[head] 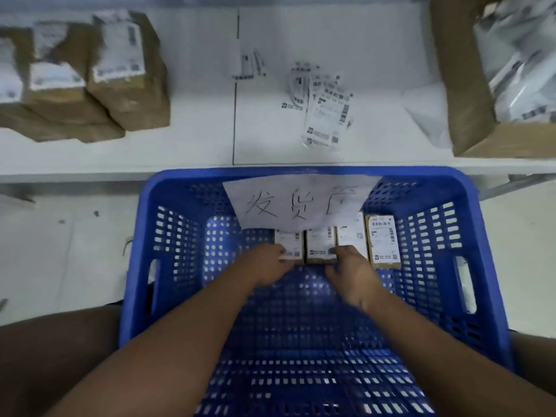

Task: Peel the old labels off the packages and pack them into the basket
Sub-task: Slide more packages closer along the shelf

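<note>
Four small packages (337,243) stand in a row against the far wall of the blue basket (168,188), presumably to fill it in order. The left hand (266,264) grips the leftmost one; the right hand (353,273) rests on its neighbours, steadying them (peeled labels (326,111) lie on the table (195,115)).

- Both bare forearms reached forward and down, converging slightly.
- The left hand (266,264) lay knuckles-up, fingers curled forward at their tips.
- The right hand (353,273) lay knuckles-up just beside it, thumb angled inward, fingers bent forward.
- The hands stayed apart, not touching.
</note>
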Available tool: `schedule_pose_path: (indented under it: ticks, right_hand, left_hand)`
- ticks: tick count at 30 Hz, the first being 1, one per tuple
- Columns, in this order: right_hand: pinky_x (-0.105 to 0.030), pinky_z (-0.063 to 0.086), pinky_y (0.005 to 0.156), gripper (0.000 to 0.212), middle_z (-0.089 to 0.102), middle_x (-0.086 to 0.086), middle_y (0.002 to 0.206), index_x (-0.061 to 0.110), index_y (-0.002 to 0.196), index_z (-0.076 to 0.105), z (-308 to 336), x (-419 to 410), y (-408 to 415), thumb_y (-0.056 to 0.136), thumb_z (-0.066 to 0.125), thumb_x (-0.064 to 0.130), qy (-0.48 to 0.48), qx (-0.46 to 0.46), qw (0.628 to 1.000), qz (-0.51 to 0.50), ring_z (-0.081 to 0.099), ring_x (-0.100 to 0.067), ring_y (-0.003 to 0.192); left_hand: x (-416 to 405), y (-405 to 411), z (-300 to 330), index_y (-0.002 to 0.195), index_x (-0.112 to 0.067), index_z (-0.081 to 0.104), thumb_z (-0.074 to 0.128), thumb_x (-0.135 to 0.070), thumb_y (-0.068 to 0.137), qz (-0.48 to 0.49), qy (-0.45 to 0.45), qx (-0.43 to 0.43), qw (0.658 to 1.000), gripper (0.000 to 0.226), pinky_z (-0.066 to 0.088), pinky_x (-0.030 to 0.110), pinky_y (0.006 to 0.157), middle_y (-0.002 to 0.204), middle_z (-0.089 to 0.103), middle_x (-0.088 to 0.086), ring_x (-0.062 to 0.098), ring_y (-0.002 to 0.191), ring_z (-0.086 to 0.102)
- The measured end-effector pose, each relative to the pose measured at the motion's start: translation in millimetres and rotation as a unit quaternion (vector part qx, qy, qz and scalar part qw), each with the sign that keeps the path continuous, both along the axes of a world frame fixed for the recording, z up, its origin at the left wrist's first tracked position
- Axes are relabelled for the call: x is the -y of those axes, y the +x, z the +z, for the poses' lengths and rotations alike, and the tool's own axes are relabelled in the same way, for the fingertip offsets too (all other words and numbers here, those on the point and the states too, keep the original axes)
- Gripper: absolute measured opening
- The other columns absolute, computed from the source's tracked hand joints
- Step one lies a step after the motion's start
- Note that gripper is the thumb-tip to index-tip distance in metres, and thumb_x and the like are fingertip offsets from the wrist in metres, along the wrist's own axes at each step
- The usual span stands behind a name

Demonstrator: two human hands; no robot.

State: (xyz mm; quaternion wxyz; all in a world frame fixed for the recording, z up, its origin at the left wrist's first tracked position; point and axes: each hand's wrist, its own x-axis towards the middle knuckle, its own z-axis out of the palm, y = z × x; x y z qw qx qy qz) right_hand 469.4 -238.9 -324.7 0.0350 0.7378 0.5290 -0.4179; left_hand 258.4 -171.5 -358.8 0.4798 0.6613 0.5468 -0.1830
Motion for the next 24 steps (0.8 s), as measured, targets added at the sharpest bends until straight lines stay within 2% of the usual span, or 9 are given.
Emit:
schedule_pose_path:
  ticks: [2, 6, 10, 13, 16, 18, 21, 24]
  right_hand:
    - [-0.031, 0.041, 0.11, 0.053, 0.044, -0.005, 0.152, 0.013, 0.151, 0.043, 32, -2, -12, 0.101, 0.057, 0.023, 0.038, -0.01, 0.999, 0.031, 0.051, -0.023, 0.132]
    - [-0.032, 0.038, 0.11, 0.053, 0.042, -0.002, 0.155, 0.017, 0.153, 0.04, 96, -32, -47, 0.104, 0.054, 0.031, 0.12, -0.012, 0.984, 0.13, 0.046, -0.022, 0.136]
    - [-0.03, 0.036, 0.109, 0.053, 0.041, -0.001, 0.155, 0.017, 0.153, 0.039, 149, -88, -96, 0.105, 0.053, 0.034, 0.178, -0.019, 0.965, 0.194, 0.044, -0.021, 0.137]
    - [-0.031, 0.037, 0.109, 0.055, 0.041, -0.003, 0.155, 0.018, 0.152, 0.041, 176, -145, -143, 0.103, 0.053, 0.04, 0.233, -0.015, 0.946, 0.224, 0.044, -0.023, 0.138]
    - [-0.036, 0.036, 0.113, 0.063, 0.037, -0.004, 0.158, 0.021, 0.155, 0.038, 195, -205, -197, 0.101, 0.052, 0.05, 0.289, -0.024, 0.935, 0.206, 0.042, -0.025, 0.141]
    - [-0.041, 0.033, 0.118, 0.072, 0.025, -0.008, 0.164, 0.023, 0.159, 0.029, 204, -244, -236, 0.099, 0.05, 0.059, 0.296, -0.018, 0.94, 0.171, 0.035, -0.03, 0.145]
    - [-0.047, 0.029, 0.121, 0.09, 0.001, -0.007, 0.169, 0.029, 0.162, 0.012, 201, -293, -281, 0.091, 0.044, 0.076, 0.251, 0.028, 0.96, 0.125, 0.026, -0.039, 0.149]
    - [-0.049, 0.029, 0.118, 0.096, -0.005, -0.008, 0.167, 0.033, 0.161, 0.003, 180, -323, -301, 0.088, 0.04, 0.082, 0.185, 0.028, 0.98, 0.073, 0.029, -0.045, 0.146]
  left_hand:
    - [-1, -19, 47, 0.134, -0.028, 0.06, 0.053, -0.061, 0.095, -0.018, 0.056, 0.006, 0.998, 0.051, 0.054, 0.033, 0.09, 0.125, 0.064, 0.0, 0.016, 0.103, 0.061]
    - [-14, -64, 148, 0.151, -0.035, 0.04, 0.047, -0.063, 0.096, -0.059, 0.222, -0.033, 0.973, 0.062, 0.049, 0.045, 0.102, 0.145, 0.052, -0.001, 0.025, 0.126, 0.054]
    - [-31, -122, 236, 0.154, -0.036, 0.035, 0.049, -0.062, 0.097, -0.015, 0.341, -0.062, 0.938, 0.064, 0.044, 0.041, 0.109, 0.152, 0.048, -0.007, 0.018, 0.134, 0.048]
    - [-47, -168, 277, 0.153, -0.037, 0.035, 0.048, -0.061, 0.098, 0.036, 0.395, -0.081, 0.915, 0.062, 0.039, 0.039, 0.111, 0.153, 0.046, -0.01, 0.016, 0.136, 0.044]
    - [-68, -203, 296, 0.153, -0.036, 0.038, 0.05, -0.06, 0.097, 0.102, 0.437, -0.09, 0.889, 0.062, 0.04, 0.04, 0.111, 0.153, 0.046, -0.008, 0.017, 0.137, 0.044]
    - [-86, -222, 296, 0.154, -0.033, 0.036, 0.049, -0.059, 0.097, 0.116, 0.446, -0.1, 0.882, 0.064, 0.04, 0.041, 0.112, 0.154, 0.045, -0.005, 0.02, 0.137, 0.044]
    - [-117, -241, 281, 0.156, -0.034, 0.033, 0.049, -0.06, 0.097, 0.131, 0.45, -0.095, 0.878, 0.066, 0.039, 0.041, 0.114, 0.156, 0.042, -0.004, 0.02, 0.14, 0.041]
    - [-142, -248, 260, 0.156, -0.036, 0.032, 0.047, -0.061, 0.095, 0.136, 0.451, -0.085, 0.878, 0.067, 0.035, 0.042, 0.116, 0.158, 0.04, -0.006, 0.02, 0.142, 0.037]
